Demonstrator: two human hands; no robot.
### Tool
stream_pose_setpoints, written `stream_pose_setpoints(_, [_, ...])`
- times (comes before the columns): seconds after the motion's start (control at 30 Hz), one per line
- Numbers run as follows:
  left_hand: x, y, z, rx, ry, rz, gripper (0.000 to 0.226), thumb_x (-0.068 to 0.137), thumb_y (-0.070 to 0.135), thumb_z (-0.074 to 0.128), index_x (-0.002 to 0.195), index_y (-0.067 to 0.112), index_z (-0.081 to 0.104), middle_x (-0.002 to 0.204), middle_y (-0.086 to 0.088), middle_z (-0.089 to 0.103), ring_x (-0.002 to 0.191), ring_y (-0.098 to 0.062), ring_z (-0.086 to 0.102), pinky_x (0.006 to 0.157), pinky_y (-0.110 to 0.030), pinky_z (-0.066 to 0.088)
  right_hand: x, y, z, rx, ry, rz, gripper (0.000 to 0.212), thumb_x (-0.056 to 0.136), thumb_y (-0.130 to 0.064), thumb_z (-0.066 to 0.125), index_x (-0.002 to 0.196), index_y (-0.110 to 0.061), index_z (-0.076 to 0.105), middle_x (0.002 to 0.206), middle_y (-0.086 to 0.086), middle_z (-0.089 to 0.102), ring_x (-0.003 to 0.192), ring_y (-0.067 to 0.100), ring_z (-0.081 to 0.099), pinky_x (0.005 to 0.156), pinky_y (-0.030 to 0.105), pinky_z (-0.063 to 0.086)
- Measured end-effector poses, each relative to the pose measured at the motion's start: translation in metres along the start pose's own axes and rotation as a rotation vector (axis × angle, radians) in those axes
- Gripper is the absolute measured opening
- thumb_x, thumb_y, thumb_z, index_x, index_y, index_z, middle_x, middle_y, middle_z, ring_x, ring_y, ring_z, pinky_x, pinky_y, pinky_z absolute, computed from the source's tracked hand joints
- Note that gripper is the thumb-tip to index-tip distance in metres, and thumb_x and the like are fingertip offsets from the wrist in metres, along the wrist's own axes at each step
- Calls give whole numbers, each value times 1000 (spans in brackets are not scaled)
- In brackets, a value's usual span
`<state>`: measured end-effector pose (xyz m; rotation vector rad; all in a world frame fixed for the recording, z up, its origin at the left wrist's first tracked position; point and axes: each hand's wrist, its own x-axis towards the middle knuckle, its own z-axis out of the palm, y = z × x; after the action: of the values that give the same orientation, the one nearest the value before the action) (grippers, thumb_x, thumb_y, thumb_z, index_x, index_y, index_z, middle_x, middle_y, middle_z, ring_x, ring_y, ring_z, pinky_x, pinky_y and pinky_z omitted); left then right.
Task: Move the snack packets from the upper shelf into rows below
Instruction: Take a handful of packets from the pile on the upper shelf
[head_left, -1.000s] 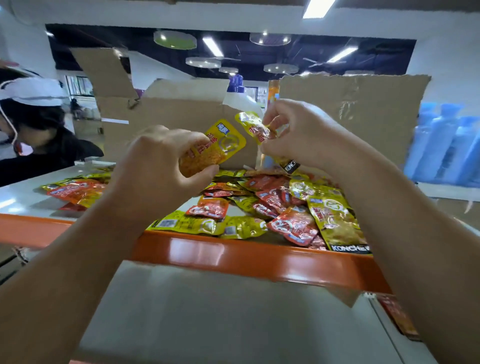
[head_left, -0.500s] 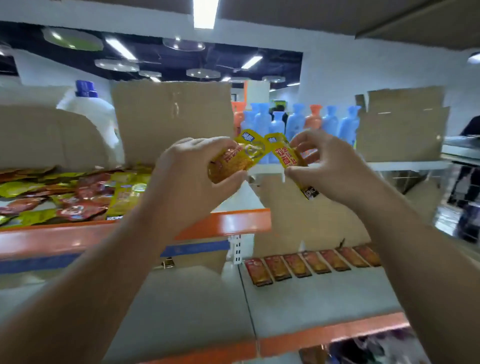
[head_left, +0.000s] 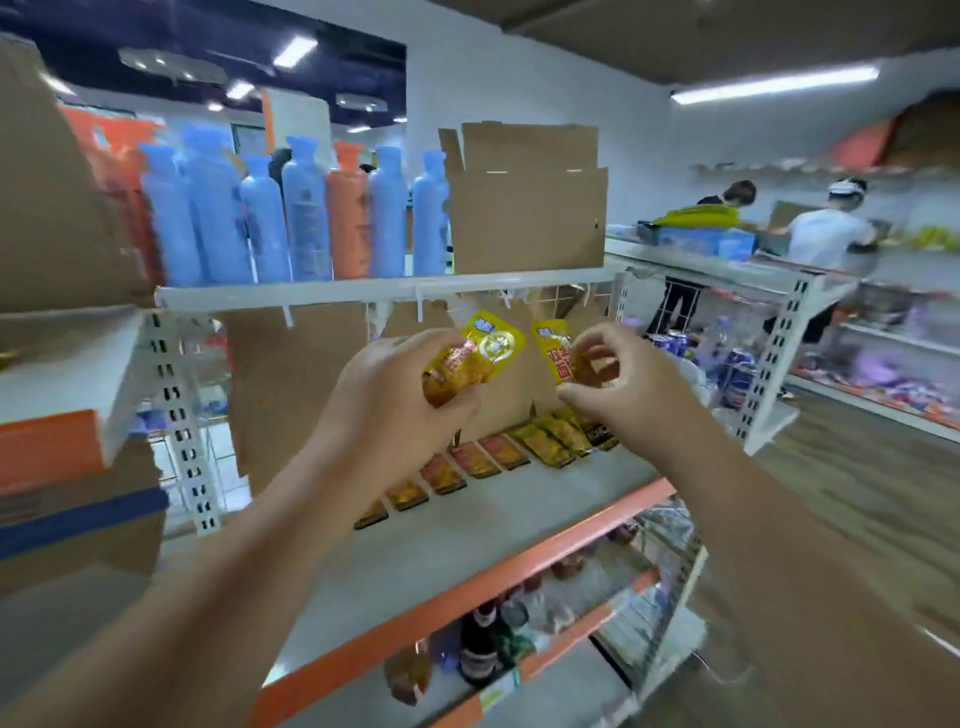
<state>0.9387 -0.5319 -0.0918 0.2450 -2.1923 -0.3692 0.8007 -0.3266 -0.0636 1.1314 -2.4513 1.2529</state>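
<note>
We see a yellow snack packet (head_left: 485, 347) held up just above the row of packets (head_left: 475, 460). The left hand (head_left: 395, 400) grips it, with the fingers curled round its lower half. Beside it is a 2nd yellow packet (head_left: 553, 349), also above the row. The right hand (head_left: 623, 395) pinches its lower part between thumb and fingertips. The 2 held packets are near each other but apart.

We think these packets are light, soft and crinkly, with a smooth skin that can slip. A hard squeeze in the middle could crush the food, so a pinch at the flat sealed edge looks best.

The row lies on a gray shelf (head_left: 467, 545), red packets at its left and yellow at its right. Its right end is blurry and may hold a dark packet. Right behind the row stands a cardboard sheet (head_left: 291, 384). High above the row, blue and orange bottles (head_left: 306, 218) stand beside a cardboard box (head_left: 527, 218).
</note>
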Motion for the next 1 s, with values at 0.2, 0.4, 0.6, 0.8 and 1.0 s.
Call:
stream_pose_setpoints(0.2, [30, -27, 82, -88, -51, -39, 44, 83, 46, 76, 125, 35, 68, 100, 14, 68, 98, -18, 59, 79, -28, 41, 42, 68, 11, -65, 40, 68, 37, 80, -29, 81, 110, -32, 59, 114, -7, 59, 103, 14, 57, 81, 35, 50])
stream_pose_setpoints(0.4, [70, -63, 167, -218, -145, -115, 44, 87, 46, 76, 129, 36, 66, 104, 13, 65, 104, -14, 55, 81, -30, 42, 102, 126, 21, -164, 52, 144, 39, 84, -28, 78, 116, -35, 57, 118, -7, 59, 96, 5, 56, 67, 16, 37])
stream_pose_setpoints(0.6, [94, -81, 234, -246, -201, -121, 24, 83, 45, 79, 105, 39, 70, 79, 19, 56, 83, -11, 53, 64, -15, 34, 137, 183, 21, -173, 89, 267, 45, 83, -28, 82, 120, -33, 57, 120, -7, 61, 101, 8, 58, 71, 22, 41])
stream_pose_setpoints(0.8, [105, -80, 286, -274, -209, -96, 39, 83, 41, 80, 119, 31, 73, 102, 13, 71, 97, -16, 57, 79, -27, 41, 153, 242, 21, -187, 101, 305, 46, 83, -28, 83, 121, -32, 59, 110, -10, 60, 88, 1, 57, 66, 18, 39])
stream_pose_setpoints(1.0, [98, -68, 350, -222, -187, -133, 48, 77, 58, 65, 114, 29, 74, 106, 15, 70, 96, -12, 57, 78, -22, 37, 180, 323, 21, -164, 72, 312, 47, 83, -26, 83, 124, -30, 59, 119, -2, 60, 88, 5, 58, 67, 16, 43])
